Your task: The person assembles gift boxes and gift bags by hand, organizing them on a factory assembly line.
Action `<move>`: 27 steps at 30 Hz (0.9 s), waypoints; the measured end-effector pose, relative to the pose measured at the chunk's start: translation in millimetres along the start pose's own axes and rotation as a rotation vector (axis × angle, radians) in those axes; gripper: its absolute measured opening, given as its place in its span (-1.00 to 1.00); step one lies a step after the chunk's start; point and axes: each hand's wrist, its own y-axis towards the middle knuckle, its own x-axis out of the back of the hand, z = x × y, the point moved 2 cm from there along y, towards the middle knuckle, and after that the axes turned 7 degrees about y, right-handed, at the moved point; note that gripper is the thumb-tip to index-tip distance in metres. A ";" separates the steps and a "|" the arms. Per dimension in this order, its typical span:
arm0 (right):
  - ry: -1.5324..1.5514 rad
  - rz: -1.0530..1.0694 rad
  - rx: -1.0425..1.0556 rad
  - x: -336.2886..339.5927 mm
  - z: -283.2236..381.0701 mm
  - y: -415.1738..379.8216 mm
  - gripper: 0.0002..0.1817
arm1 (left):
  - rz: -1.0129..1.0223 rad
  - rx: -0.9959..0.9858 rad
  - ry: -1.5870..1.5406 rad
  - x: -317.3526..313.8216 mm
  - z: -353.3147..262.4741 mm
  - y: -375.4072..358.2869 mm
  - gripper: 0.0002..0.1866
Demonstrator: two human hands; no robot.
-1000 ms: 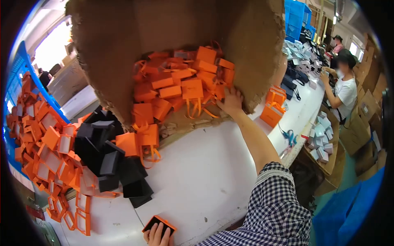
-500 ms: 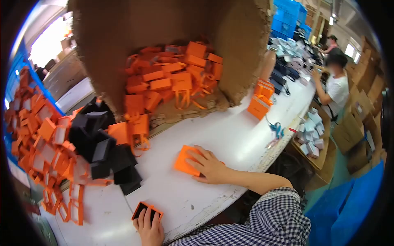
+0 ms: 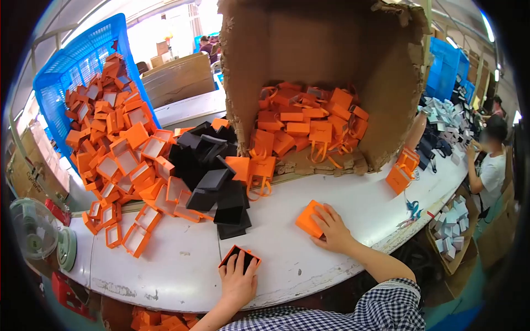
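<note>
My left hand (image 3: 238,282) is at the front of the white table, its fingers over an open orange box (image 3: 237,249) with a black lining. The fingertips press onto the black inside. Farther right, my right hand (image 3: 335,230) grips an orange box (image 3: 308,219) from above, the fingers across its top and the box resting on the table. Black box inserts (image 3: 232,209) lie in a heap between my hands and the pile of open orange box sleeves (image 3: 135,174) on the left.
A blue crate (image 3: 58,83) on its side spills orange boxes. An upright cardboard carton (image 3: 234,71) holds small orange bags (image 3: 320,132). Blue-handled scissors (image 3: 411,209) and another orange bag (image 3: 398,179) lie to the right. A co-worker (image 3: 491,171) sits beyond a carton of pale boxes (image 3: 452,226).
The view has swung left, so the scene shifts right and more of the crate and table's left end shows. Both hands stay on their boxes.
</note>
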 end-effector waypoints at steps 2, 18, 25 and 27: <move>-0.007 0.006 0.001 -4.5 -6.4 1.2 -0.19 | -0.040 -0.023 0.007 1.9 4.5 3.8 -0.41; 0.016 -0.026 -0.011 -8.4 -6.8 -2.8 -0.14 | 0.294 -0.150 -0.056 41.0 27.1 13.8 0.06; 0.032 -0.004 -0.025 -8.9 -3.4 -2.0 -0.15 | 0.265 -0.101 -0.184 41.4 37.5 5.1 0.01; 0.062 -0.017 -0.017 -5.5 -3.7 1.2 -0.16 | 0.229 -0.093 -0.199 35.8 35.3 -1.4 0.02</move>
